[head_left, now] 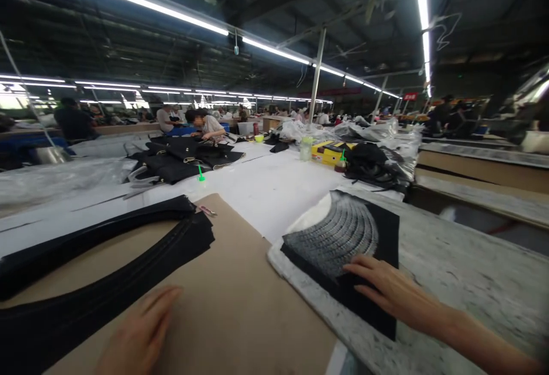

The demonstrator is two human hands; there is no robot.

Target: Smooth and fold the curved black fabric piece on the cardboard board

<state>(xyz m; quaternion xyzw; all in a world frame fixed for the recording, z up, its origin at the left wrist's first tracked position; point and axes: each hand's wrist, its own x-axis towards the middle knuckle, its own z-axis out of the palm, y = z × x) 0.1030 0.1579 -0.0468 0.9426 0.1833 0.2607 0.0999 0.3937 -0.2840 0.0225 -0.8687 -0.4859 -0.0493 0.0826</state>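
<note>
My right hand (381, 283) reaches in from the right, fingers stretched and slightly apart, its fingertips on a black sheet (386, 232). A fanned stack of curved grey-black pieces (343, 238) lies on that sheet, just ahead of the fingertips. Low at the left, my left hand (139, 329) is over the brown board (240, 295); it is a little blurred, its fingers extended and nothing visible in them. Beyond it lies a long curved black fabric piece (158, 266) with stitched lines, bent into a loop. Small pink-handled snips (206, 210) lie by its far end.
A grey, stained slab (463, 266) bears the black sheet. Farther back are a green-nozzled bottle (201, 175), piled black fabric (180, 158), a yellow box (328, 152), a second green-tipped bottle (342, 161) and a black strap heap (371, 166). A co-worker (210, 126) bends over the far table.
</note>
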